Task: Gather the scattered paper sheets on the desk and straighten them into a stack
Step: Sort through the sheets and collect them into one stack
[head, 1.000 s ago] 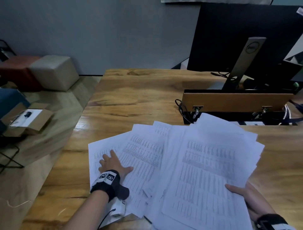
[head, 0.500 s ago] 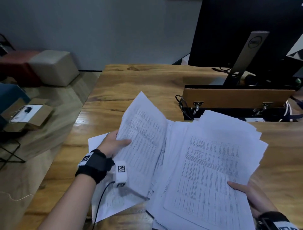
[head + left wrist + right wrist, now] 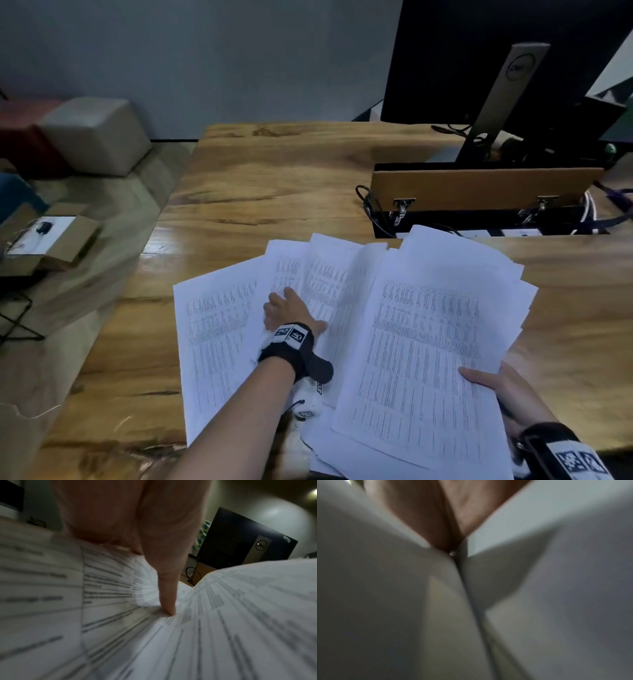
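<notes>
White printed paper sheets lie fanned across the near part of the wooden desk (image 3: pixel 274 178). One loose sheet (image 3: pixel 219 325) lies furthest left, and others overlap towards a thicker bundle (image 3: pixel 428 342) on the right. My left hand (image 3: pixel 287 308) rests flat on the middle sheets with its fingers straight. In the left wrist view one finger (image 3: pixel 168 601) presses down on the paper (image 3: pixel 240 615). My right hand (image 3: pixel 493 383) grips the bundle's right edge, thumb on top. The right wrist view is blurred, showing only palm (image 3: pixel 436 513) and paper (image 3: pixel 556 601).
A black monitor (image 3: pixel 479 61) on a grey stand is at the back right, behind a wooden cable-box flap (image 3: pixel 479 185) with cables. The desk's left edge drops to the floor, where a cardboard box (image 3: pixel 51 240) and a beige ottoman (image 3: pixel 96 133) sit.
My left hand lifted a sheet from the left and laid it over towards the bundle; it now rests flat further right. The right hand has kept its grip.
</notes>
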{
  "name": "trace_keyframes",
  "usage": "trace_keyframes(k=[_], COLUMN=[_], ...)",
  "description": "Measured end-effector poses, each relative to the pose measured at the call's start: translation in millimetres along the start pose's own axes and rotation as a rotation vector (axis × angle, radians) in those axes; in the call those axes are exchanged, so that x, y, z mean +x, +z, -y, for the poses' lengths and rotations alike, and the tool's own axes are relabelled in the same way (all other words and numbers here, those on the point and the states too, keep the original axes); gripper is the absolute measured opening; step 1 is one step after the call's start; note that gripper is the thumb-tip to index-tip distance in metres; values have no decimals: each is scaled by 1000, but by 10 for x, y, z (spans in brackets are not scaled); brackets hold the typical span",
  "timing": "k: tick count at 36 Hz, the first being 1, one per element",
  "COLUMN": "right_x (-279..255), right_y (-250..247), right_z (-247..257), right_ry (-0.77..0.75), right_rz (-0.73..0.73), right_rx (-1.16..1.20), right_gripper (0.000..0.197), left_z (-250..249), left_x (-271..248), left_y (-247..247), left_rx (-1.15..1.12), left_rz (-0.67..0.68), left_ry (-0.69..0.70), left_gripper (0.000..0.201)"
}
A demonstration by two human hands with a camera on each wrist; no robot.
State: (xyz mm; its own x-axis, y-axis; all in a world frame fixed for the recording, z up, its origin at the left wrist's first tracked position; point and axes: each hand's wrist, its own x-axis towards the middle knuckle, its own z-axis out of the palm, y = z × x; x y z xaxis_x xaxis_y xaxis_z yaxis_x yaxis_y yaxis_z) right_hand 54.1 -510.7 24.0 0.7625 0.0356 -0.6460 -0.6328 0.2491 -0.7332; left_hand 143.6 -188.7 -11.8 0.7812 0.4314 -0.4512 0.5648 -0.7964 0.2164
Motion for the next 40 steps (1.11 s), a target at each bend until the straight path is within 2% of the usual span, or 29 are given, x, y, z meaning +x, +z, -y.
trace_keyframes(k=[5,9,10,12,13,17,21,23,26,29,32,35,38,40], right_x=[43,87,84,81,81,82,36,35,41,48,57,62,64,57], right_y=[-15,-30,-18,-4,1,22,78,88,116,155,174,196,214,229], right_z=[-18,-42,-38,-33,-33,-35,3,8,16,27,28,34,37,37], right_ry=[5,8,4,-2,-3,-8,-16,-14,-12,-12,-16,-12,-16,-18], right_rz=[-21,-26,-20,-15,-15,-30,2,14,19,31,40,48,51,60], right_rx=[16,10,7,13,16,19,15,19,20,11,2,7,9,8], right_gripper=[38,41,40,38,38,43,38,40,43,42,41,38,36,34], left_z=[-101,-112,-104,-67,-47,53,254,392,541,612,637,633,614,627], left_x=[0,27,23,24,19,-13,-25,-9,37,40,61,103,119,135], left_y=[-54,-95,-111,-164,-192,-299,-417,-455,-448,-393,-322,-309,-344,-367], left_rx=[-93,-175,-182,-208,-225,-366,-584,-583,-485,-307,-208,-218,-294,-346], left_rz=[60,135,151,154,166,156,44,-42,-117,-75,-50,-30,29,50], left_ry=[-54,-85,-88,-76,-70,-44,-51,-77,-182,-282,-299,-295,-297,-294], left_gripper=[98,102,95,53,39,27,16,23,47,55,71,91,98,94])
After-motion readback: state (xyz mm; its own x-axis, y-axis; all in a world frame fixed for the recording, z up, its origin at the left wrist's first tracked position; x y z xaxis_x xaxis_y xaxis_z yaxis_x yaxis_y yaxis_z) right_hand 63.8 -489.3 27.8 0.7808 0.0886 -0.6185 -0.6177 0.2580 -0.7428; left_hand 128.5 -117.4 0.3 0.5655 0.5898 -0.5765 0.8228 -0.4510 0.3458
